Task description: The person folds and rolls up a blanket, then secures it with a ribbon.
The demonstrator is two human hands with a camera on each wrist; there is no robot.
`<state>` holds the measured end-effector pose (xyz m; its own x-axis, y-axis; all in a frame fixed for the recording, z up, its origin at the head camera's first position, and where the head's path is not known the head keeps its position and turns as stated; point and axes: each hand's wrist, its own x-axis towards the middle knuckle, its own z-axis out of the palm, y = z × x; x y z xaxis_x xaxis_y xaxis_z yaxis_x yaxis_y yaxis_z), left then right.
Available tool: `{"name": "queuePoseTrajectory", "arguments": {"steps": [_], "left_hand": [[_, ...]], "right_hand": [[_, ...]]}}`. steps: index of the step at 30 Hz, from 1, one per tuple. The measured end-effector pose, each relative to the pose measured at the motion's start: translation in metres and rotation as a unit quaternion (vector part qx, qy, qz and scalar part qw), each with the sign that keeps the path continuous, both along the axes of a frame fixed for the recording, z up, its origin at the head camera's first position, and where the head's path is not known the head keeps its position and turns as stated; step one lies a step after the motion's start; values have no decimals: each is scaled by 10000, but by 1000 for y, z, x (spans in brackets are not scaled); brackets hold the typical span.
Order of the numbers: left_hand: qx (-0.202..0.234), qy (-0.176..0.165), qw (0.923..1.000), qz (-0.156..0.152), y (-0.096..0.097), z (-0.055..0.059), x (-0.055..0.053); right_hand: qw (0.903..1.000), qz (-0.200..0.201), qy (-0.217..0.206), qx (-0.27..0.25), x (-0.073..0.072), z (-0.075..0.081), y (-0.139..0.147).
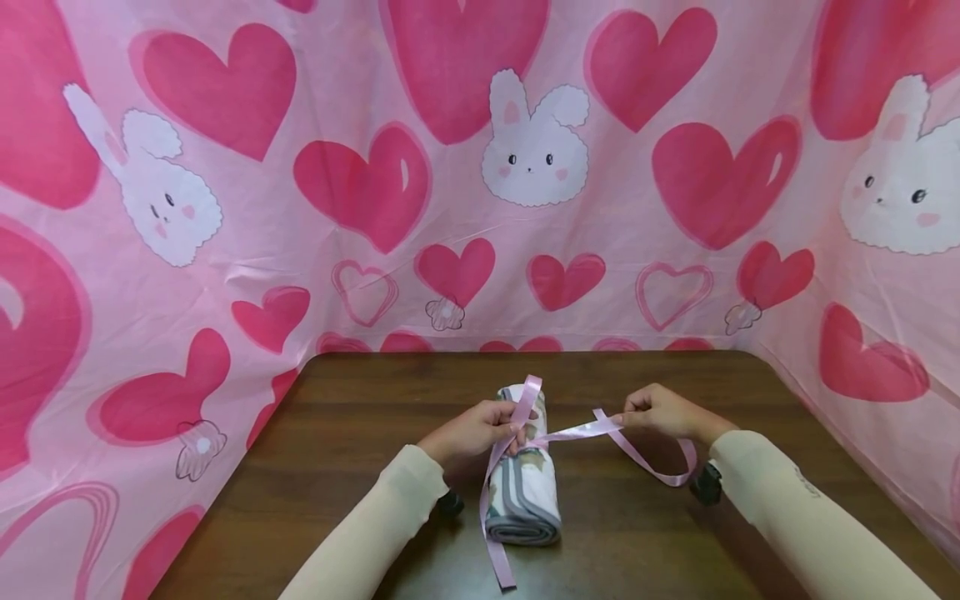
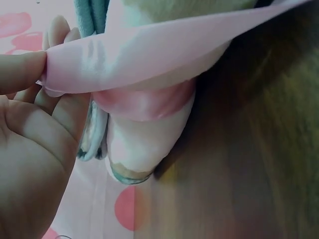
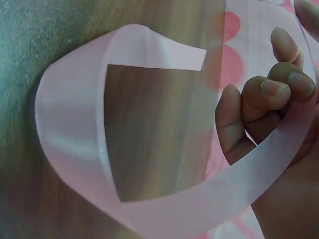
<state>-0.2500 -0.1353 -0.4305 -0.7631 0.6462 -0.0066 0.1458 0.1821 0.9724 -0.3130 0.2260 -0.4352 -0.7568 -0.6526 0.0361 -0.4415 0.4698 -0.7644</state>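
Observation:
A rolled blanket [image 1: 534, 496], white with brown patches and grey edging, lies on the table pointing away from me. Pink satin ribbon [image 1: 577, 432] passes around its middle. My left hand [image 1: 476, 429] is over the roll and pinches one length of ribbon [image 2: 134, 57] between thumb and fingers; the free end hangs down along the roll's left side to the table. Off to the right, my right hand [image 1: 663, 412] pinches the other length, stretched from the roll. Beyond those fingers the ribbon [image 3: 70, 114] curves in a loose loop, its cut end showing in the right wrist view.
The brown wooden table [image 1: 360, 400] has rounded far corners. Around it hangs a pink cloth [image 1: 465, 225] printed with hearts and rabbits. Dark wrist devices [image 1: 707, 483] sit below both of my sleeves.

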Motion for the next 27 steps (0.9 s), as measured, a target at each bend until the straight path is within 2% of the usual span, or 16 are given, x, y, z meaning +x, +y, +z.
{"name": "queuePoseTrajectory", "arguments": {"steps": [5, 12, 23, 27], "left_hand": [[-122, -95, 9999, 17, -3, -4, -1], [26, -272, 9996, -76, -6, -8, -4], [-286, 96, 9995, -108, -6, -4, -2], [-228, 165, 9994, -199, -6, -5, -2]], "right_hand": [[10000, 15, -1, 9, 3, 8, 1], [9997, 169, -16, -147, -3, 14, 13], [9996, 272, -30, 65, -6, 25, 7], [9994, 305, -162, -3, -9, 35, 14]]}}
